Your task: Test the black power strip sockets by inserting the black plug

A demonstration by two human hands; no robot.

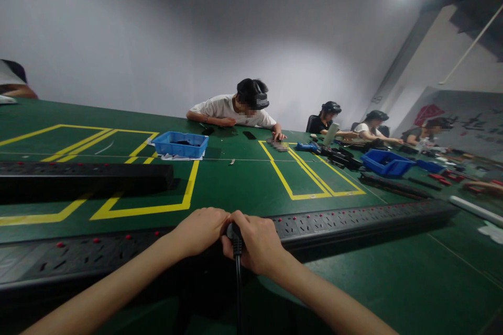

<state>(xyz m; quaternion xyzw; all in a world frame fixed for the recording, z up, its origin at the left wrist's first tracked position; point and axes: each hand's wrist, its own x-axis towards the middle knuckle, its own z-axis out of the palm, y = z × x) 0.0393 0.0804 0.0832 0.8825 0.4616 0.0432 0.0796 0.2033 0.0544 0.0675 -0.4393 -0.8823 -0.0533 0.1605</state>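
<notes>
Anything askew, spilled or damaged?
No spill or damage shows, though the left hand and right hand mostly hide the plug. Slightly odd: the far-left strip cuts across yellow tape outlines, and a scrap lies loose beyond the hands.

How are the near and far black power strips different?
The near power strip reaches well to the right; the far power strip ends left of the middle. The near power strip's sockets show clearly; the far power strip shows mostly its dark side. Both are black with red dots.

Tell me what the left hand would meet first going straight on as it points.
Most likely the right hand, close beside it at the black power plug; exact depth is unclear.
</notes>
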